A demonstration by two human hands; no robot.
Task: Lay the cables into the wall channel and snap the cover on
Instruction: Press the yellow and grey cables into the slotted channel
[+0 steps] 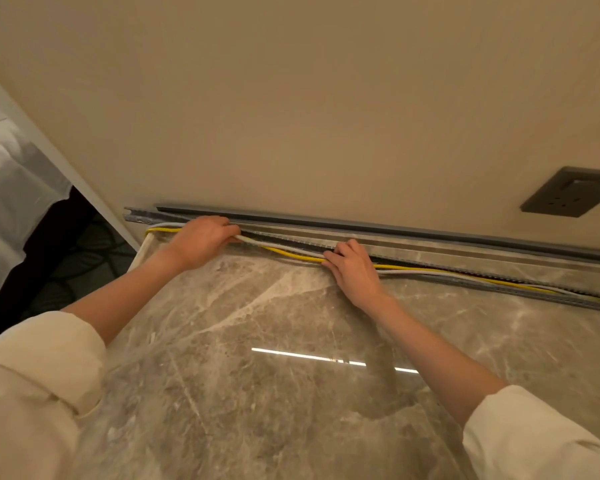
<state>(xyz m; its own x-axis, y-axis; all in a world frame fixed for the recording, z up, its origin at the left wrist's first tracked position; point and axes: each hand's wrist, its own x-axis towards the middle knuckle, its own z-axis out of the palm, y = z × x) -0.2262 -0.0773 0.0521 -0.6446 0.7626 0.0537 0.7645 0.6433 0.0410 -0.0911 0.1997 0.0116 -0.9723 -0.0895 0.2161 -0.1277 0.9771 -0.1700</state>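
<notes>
A long grey slotted channel (482, 284) lies on the marble top along the foot of the wall. A yellow cable (291, 255) and a white cable (426, 271) run along it, partly inside. My left hand (201, 242) is curled over the cables near the channel's left end, fingers closed on them. Further right, my right hand (355, 268) presses flat-fingered on the cables at the channel's edge. A grey cover strip (378, 226) rests against the wall just behind the channel.
The glossy marble top (274, 358) fills the foreground; its left edge (142, 247) drops to a dark patterned floor. A dark socket plate (568, 192) sits on the beige wall at right. White fabric (11, 188) hangs at far left.
</notes>
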